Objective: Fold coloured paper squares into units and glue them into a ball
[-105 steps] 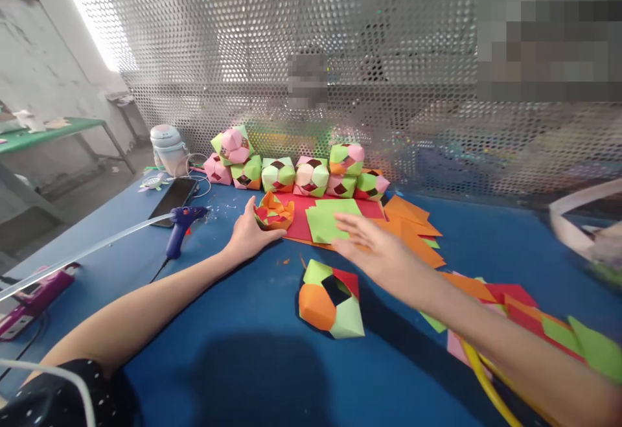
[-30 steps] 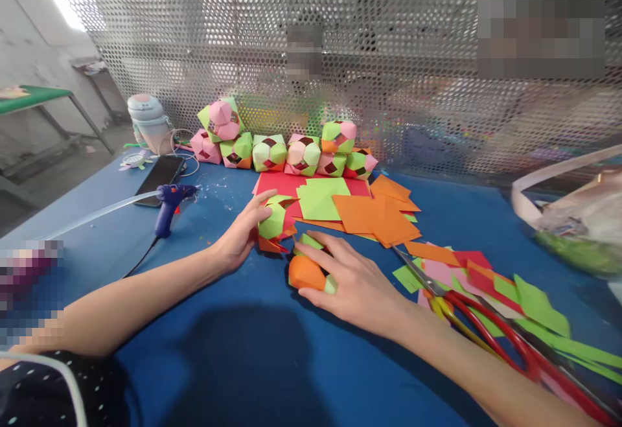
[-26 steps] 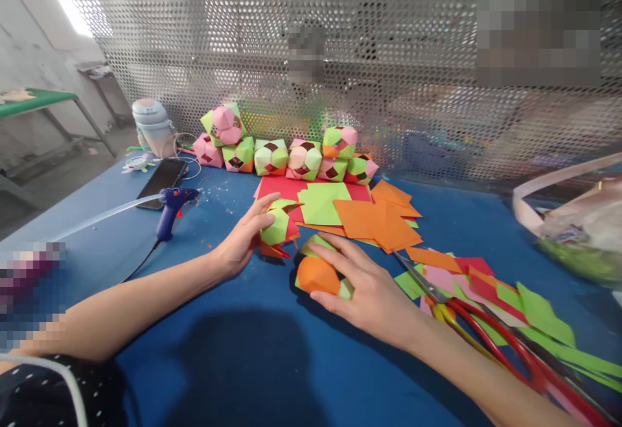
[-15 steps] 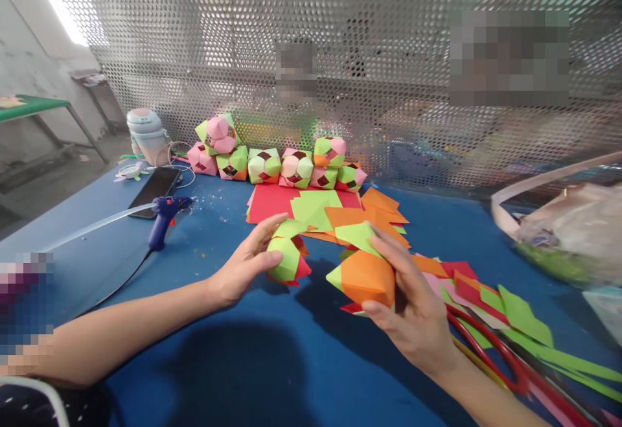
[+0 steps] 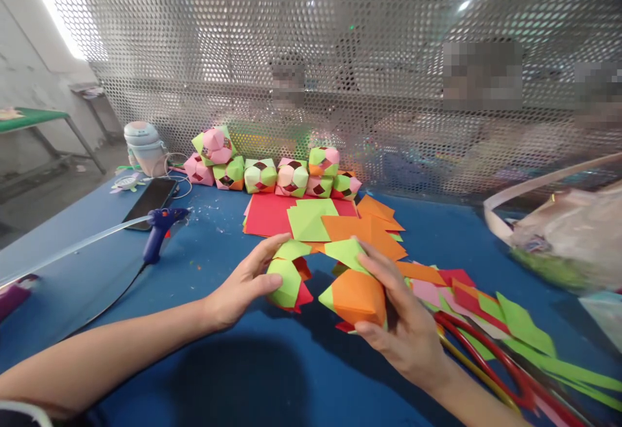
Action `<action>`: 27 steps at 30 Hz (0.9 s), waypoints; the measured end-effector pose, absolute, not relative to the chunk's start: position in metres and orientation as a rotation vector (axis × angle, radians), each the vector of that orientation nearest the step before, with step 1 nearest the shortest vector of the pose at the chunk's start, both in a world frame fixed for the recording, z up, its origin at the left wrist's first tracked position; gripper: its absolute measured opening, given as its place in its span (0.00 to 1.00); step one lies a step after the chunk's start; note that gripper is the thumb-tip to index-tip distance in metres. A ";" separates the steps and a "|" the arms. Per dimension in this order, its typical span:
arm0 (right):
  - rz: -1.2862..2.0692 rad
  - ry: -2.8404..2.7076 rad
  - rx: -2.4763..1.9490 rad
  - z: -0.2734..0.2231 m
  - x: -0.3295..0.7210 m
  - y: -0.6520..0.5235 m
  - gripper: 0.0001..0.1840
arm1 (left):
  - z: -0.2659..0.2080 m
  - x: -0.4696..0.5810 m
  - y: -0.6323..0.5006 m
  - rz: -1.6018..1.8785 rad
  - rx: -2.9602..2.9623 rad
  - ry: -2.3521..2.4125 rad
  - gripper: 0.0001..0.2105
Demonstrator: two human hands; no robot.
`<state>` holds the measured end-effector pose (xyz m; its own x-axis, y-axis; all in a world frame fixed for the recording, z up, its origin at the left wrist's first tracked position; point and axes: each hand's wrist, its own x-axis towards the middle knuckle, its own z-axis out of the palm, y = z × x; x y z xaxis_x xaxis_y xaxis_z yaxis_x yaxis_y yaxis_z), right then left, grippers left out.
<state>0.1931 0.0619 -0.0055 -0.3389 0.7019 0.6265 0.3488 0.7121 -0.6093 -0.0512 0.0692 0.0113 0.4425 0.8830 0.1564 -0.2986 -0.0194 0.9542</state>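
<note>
My left hand (image 5: 247,284) is closed on a folded paper piece (image 5: 286,283), lime green with red and a little orange. Thumb and fingers pinch its left side. My right hand (image 5: 408,317) grips a larger folded paper piece (image 5: 359,295), orange in front with lime green and red parts. The two pieces are held above the blue table, facing each other with a narrow gap between them. Behind them lies a stack of paper sheets (image 5: 269,216), red with green and orange on top. My fingers hide the outer sides of both pieces.
Several folded paper balls (image 5: 260,176) line the back by a perforated metal panel (image 5: 218,38). At left lie a blue glue gun (image 5: 158,236), a phone (image 5: 150,203) and a lidded cup (image 5: 144,148). Red-handled scissors (image 5: 490,359) and paper scraps (image 5: 525,323) are at right, with a bag beyond.
The right hand has shifted slightly left, bringing its paper piece nearer the left one. Both hands sit a little lower in view, as the camera has tilted up slightly.
</note>
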 end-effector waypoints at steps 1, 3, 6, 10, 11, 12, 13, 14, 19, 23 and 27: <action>0.461 -1.952 -0.806 -0.006 0.192 0.061 0.34 | 0.011 -0.051 0.069 1.034 1.249 0.605 0.26; 0.458 -1.950 -0.802 -0.005 0.191 0.061 0.34 | 0.011 -0.051 0.069 1.033 1.240 0.593 0.26; 0.454 -1.953 -0.817 -0.005 0.190 0.060 0.34 | 0.010 -0.050 0.070 1.042 1.193 0.558 0.26; 0.459 -1.968 -0.819 -0.004 0.190 0.059 0.33 | 0.008 -0.049 0.071 1.060 1.136 0.535 0.25; 0.465 -1.965 -0.816 -0.003 0.190 0.059 0.33 | 0.008 -0.049 0.071 1.060 1.137 0.536 0.25; 0.474 -1.962 -0.815 -0.003 0.190 0.058 0.33 | 0.008 -0.050 0.071 1.056 1.144 0.540 0.25; 0.483 -1.960 -0.815 -0.004 0.190 0.058 0.33 | 0.009 -0.050 0.071 1.050 1.154 0.546 0.25; 0.489 -1.957 -0.815 -0.004 0.190 0.058 0.33 | 0.009 -0.051 0.071 1.046 1.167 0.552 0.26; 0.517 -1.953 -0.825 -0.007 0.194 0.061 0.33 | 0.008 -0.051 0.071 1.055 1.215 0.553 0.28; 0.601 -1.958 -0.825 -0.008 0.200 0.063 0.32 | 0.004 -0.051 0.071 1.015 1.267 0.511 0.31; 0.681 -1.971 -0.839 -0.008 0.206 0.057 0.32 | 0.003 -0.050 0.067 0.892 1.282 0.544 0.33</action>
